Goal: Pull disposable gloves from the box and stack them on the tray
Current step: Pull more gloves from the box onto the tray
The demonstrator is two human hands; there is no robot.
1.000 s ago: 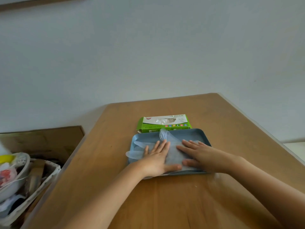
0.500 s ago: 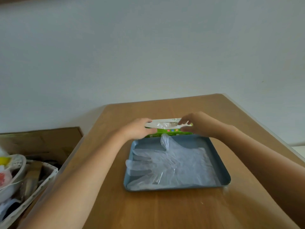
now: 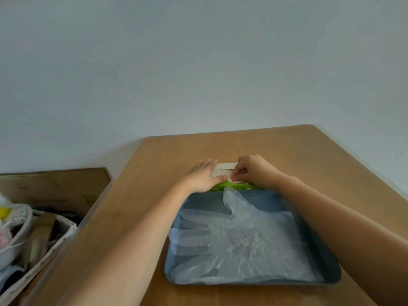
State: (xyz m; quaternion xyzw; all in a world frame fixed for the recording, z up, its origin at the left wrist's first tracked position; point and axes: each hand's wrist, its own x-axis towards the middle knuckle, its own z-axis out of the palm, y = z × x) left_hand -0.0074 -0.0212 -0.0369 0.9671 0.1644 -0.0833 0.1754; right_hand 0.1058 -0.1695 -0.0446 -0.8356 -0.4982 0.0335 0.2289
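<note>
Mid-frame, the left hand (image 3: 204, 178) presses flat on the box (image 3: 223, 170); the right hand (image 3: 254, 171) pinches at its opening. Below, clear gloves (image 3: 242, 236) lie in the tray (image 3: 332, 269).

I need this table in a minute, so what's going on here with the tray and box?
A person is fetching another glove. Their left hand presses flat on the green glove box beyond the blue tray, and their right hand pinches at its opening; no glove is out yet. The tray already holds clear gloves, lying flat.
</note>
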